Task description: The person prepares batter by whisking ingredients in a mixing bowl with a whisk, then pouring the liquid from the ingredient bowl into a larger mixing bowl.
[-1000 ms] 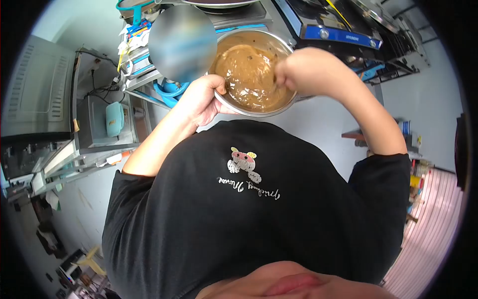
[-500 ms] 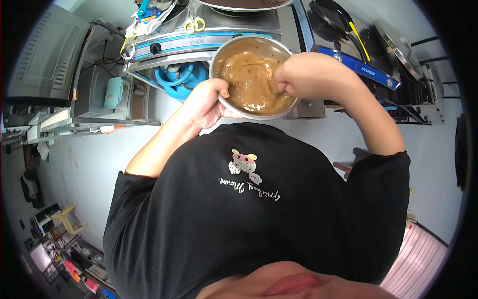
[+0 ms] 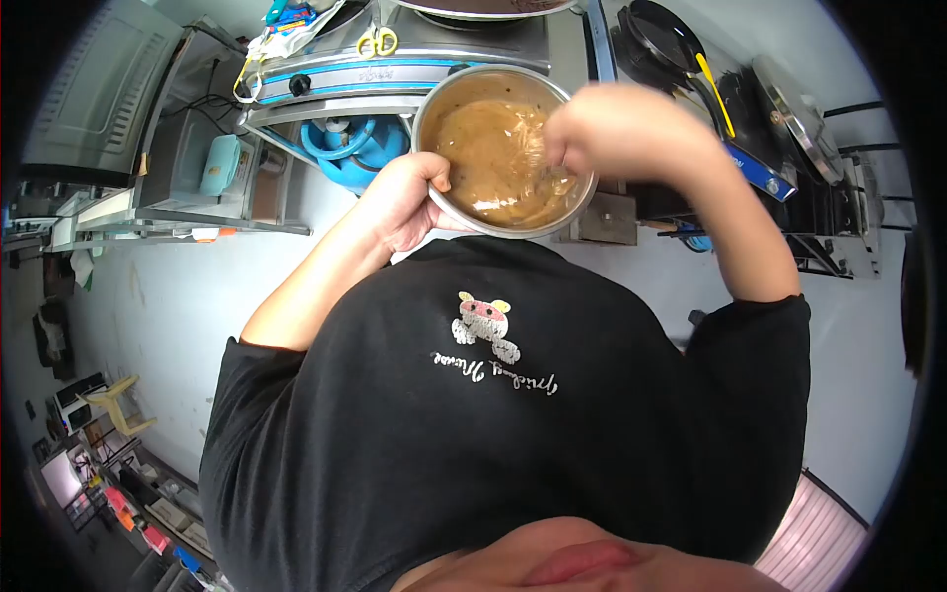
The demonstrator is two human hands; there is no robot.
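A steel mixing bowl (image 3: 426,163) is held up in front of my chest, tilted a little toward me. Glossy brown batter (image 3: 483,148) fills its lower part, with smears on the inner wall. My left hand (image 3: 406,202) grips the bowl's left side, thumb over the rim and fingers underneath. Above the bowl's right side, my right hand (image 3: 631,133) is closed in a fist and blurred by motion. Below it, thin wires of what looks like a whisk (image 3: 536,148) reach into the batter; its handle is hidden in the fist.
A steel gas stove (image 3: 473,44) stands ahead, with yellow scissors (image 3: 377,41) on it and a large pan (image 3: 483,8) at the back. Beneath is a blue gas cylinder (image 3: 355,153). Black frying pans (image 3: 659,39) lie at right; a shelf with a turquoise container (image 3: 222,165) is at left.
My right fist has moved slightly up and right over the bowl, and the batter's surface has shifted. My left hand keeps its grip on the bowl. The view has turned slightly.
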